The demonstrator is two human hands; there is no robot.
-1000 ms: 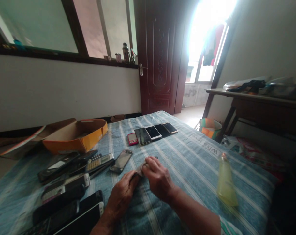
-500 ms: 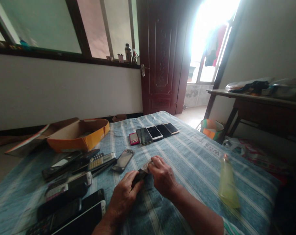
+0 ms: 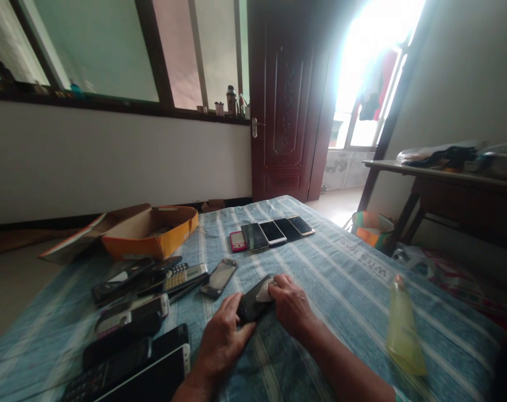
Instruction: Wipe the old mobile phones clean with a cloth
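My left hand [image 3: 225, 330] grips the near left end of a dark mobile phone [image 3: 252, 306], thumb on one side and fingers on the other. Pinched in my right hand [image 3: 292, 301] is a small whitish cloth or tissue [image 3: 264, 291], pressed against the phone's face. Just beyond lies a grey phone [image 3: 220, 277] with a pale screen. Farther back a row holds a small pink phone [image 3: 237, 241], a dark phone [image 3: 254, 237], a white-framed phone [image 3: 273, 232] and more dark ones. Left of my hands, several old phones [image 3: 130, 312] lie in a loose pile.
An open orange cardboard box [image 3: 161, 237] stands at the back left of the striped blue cloth [image 3: 320, 290]. A translucent yellow bottle [image 3: 404, 329] is at the right. Beyond are a dark red door [image 3: 281, 111] and a side table [image 3: 438, 172].
The phone has turned from edge-on to show its broad face, and the whitish cloth now lies against it. The whole view has shifted slightly, moving things right and down.
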